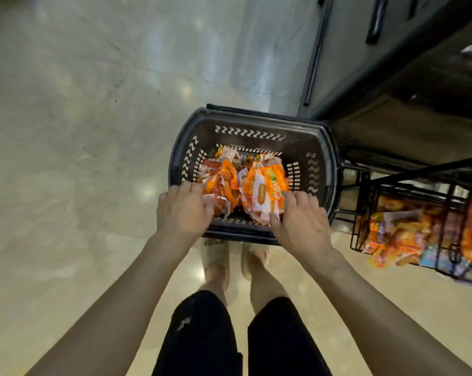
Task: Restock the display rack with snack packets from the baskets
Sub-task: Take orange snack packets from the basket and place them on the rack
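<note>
A dark plastic basket [256,119] is being kept on the pale floor [80,131], just in front of the person's feet, and orange snack packets [256,176] are being held inside it in two loose bunches. The left bunch is being touched by the left hand [184,210], whose fingers are being bent down onto it; whether it is being gripped cannot be told. The right bunch is being pinched by the right hand [301,223], with the thumb being pressed against its near side and the fingers being curled over its outer edge. To the right, just beside the basket, more orange packets are being carried in the black wire display rack [365,183], which is being shown blurred.
</note>
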`<state>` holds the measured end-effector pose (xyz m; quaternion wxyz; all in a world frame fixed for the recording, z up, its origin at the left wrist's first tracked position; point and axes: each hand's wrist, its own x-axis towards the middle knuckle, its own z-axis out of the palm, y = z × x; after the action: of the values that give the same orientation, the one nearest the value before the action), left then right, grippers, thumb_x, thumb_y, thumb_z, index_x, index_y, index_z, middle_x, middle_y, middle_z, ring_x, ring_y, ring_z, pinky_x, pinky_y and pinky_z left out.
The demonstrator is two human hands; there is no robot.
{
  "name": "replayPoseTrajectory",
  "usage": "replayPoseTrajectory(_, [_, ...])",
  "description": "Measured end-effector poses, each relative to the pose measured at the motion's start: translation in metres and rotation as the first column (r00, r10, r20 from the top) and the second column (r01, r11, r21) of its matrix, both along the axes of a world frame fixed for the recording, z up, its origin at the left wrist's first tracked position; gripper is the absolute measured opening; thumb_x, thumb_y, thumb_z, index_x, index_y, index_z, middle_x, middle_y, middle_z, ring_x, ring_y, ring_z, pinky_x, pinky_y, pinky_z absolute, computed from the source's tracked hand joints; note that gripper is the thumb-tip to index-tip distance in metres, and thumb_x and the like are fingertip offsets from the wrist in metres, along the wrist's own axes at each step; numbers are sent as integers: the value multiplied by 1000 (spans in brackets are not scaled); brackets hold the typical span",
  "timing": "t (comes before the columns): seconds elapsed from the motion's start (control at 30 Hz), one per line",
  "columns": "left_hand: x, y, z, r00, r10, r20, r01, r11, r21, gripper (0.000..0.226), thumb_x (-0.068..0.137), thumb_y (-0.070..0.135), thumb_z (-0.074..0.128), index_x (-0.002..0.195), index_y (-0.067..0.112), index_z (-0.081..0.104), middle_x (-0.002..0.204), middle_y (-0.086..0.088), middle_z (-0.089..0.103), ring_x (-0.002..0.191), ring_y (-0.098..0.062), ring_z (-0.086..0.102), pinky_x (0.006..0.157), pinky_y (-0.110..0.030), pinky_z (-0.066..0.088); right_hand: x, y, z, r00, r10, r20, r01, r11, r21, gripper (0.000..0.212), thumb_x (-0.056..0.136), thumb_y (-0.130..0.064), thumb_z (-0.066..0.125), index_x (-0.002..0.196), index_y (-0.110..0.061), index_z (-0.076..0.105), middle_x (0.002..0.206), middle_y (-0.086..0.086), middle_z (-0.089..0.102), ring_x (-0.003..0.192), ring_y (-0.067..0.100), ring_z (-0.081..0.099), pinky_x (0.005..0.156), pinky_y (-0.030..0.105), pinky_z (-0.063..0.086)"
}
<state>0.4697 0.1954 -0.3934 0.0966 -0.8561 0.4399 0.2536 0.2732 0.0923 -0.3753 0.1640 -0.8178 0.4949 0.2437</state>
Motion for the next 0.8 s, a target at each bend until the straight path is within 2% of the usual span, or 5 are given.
replayPoseTrajectory(0.17, [1,26,138,995,-49,91,56,995,-82,32,97,47,54,113,21,65,107,-2,70,93,-23,63,76,-37,49,-8,26,130,1000,16,15,-14,994,-111,53,97,-55,51,138,-21,51,127,3,57,114,25,53,93,41,48])
replayPoseTrajectory(0.4, [-5,52,296,988,-72,138,91,987,-135,46,101,53,47,134,22,58,129,-3,64,115,-27,59,95,-41,45,-20,68,281,996,-6,88,29,962,-271,52,96,-55,52,136,-20,52,130,4,59,116,27,54,92,41,48])
replayPoseTrajectory(0.57, [-19,58,361,971,-132,201,179,955,-236,45,100,54,49,134,25,57,130,0,64,118,-25,58,98,-39,43,-31,91,345,986,-33,162,93,920,-380,54,96,-55,54,138,-20,54,129,3,61,114,25,58,93,41,50])
replayPoseTrajectory(0.67, [-32,57,382,969,-154,194,206,936,-287,40,101,53,47,129,27,57,128,2,64,117,-23,57,98,-38,42,-41,98,367,974,-62,217,148,901,-408,52,96,-53,55,136,-19,57,124,3,63,110,26,59,89,41,50])
replayPoseTrajectory(0.8, [-58,61,394,963,-186,195,248,893,-375,35,100,50,47,122,27,61,121,4,66,110,-21,59,94,-38,44,-67,108,385,965,-104,240,201,881,-428,54,99,-57,49,140,-23,52,130,-1,59,117,22,55,95,37,48])
